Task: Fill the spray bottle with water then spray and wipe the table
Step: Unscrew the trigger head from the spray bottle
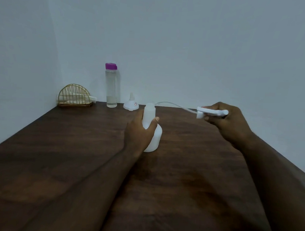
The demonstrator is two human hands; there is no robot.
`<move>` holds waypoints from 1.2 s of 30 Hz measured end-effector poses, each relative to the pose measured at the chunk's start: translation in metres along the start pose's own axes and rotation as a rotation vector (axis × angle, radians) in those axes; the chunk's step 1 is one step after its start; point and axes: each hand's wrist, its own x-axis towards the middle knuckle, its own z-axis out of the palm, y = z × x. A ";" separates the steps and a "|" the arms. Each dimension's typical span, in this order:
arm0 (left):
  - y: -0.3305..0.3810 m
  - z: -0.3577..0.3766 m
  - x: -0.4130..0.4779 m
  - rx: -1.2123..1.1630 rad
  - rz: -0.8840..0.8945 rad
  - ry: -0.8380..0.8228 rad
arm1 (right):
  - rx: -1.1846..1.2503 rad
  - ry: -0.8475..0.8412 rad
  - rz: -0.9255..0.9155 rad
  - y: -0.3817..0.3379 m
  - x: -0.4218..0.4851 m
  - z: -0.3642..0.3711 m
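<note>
The white spray bottle (152, 127) stands on the dark wooden table (76, 155) with its top off, and its neck is open. The left hand (140, 132) wraps its fingers and thumb round the middle of the bottle. The right hand (225, 118) is held up off to the right, fingers curled round the white spray head (211, 113), whose thin bendy tube (175, 105) reaches back toward the bottle's neck.
</note>
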 end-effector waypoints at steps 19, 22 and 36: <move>0.002 -0.005 0.001 -0.019 0.025 0.004 | 0.437 -0.014 0.147 0.016 0.004 0.000; 0.003 -0.006 0.000 -0.020 0.017 0.000 | 0.343 -0.049 0.168 0.018 0.003 0.001; 0.006 -0.005 -0.002 -0.001 0.022 -0.021 | 0.548 0.132 0.610 0.065 -0.030 -0.019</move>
